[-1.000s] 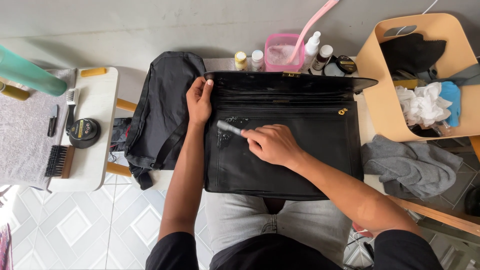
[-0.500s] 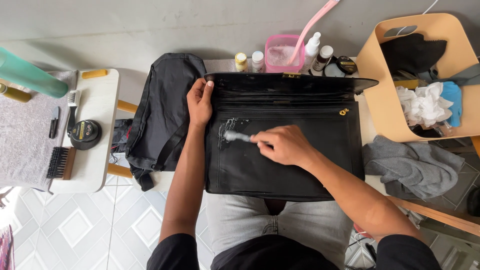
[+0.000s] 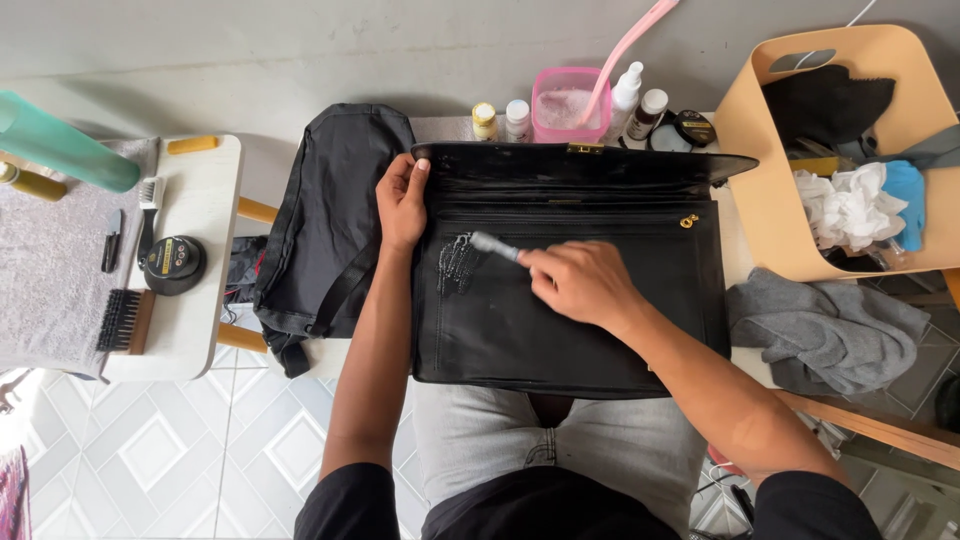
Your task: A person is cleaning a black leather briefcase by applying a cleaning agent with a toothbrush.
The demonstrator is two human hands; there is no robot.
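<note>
Far left: a teal tube (image 3: 62, 148) is cut off by the frame edge; a grey towel (image 3: 45, 270) runs out of view beside it.
Small white bench (image 3: 205, 260): carries a round black tin (image 3: 172, 264), a wooden-backed brush (image 3: 125, 321), a small toothbrush-like brush (image 3: 149, 215) and a dark pen-like thing (image 3: 111, 240) too small to make out.
Black backpack (image 3: 325, 235): lies just left of the case, its lower straps partly behind the left forearm.
Left hand (image 3: 402, 202): fingers curled over the upper left edge of the black leather case (image 3: 600, 330); the fingertips are hidden behind the edge.
Black leather case: lies flat across the person's lap, flap open toward the wall; its near edge covers the thighs.
Foam patch (image 3: 457, 262): whitish streaks on the case's upper left area, just below the brush tip.
Right hand (image 3: 580, 283): fingers closed around a small grey brush (image 3: 495, 245); only the front end shows, the handle is hidden in the fist.
Back row: small bottles (image 3: 500, 120), a pink tub (image 3: 568, 103) with a pink hose (image 3: 625, 45) cut off at the top, a spray bottle (image 3: 626, 92).
Right: a tan basket (image 3: 745, 150) holds white rags (image 3: 848, 208) and dark cloth; its contents are jumbled. A grey cloth (image 3: 830, 335) lies below it.
</note>
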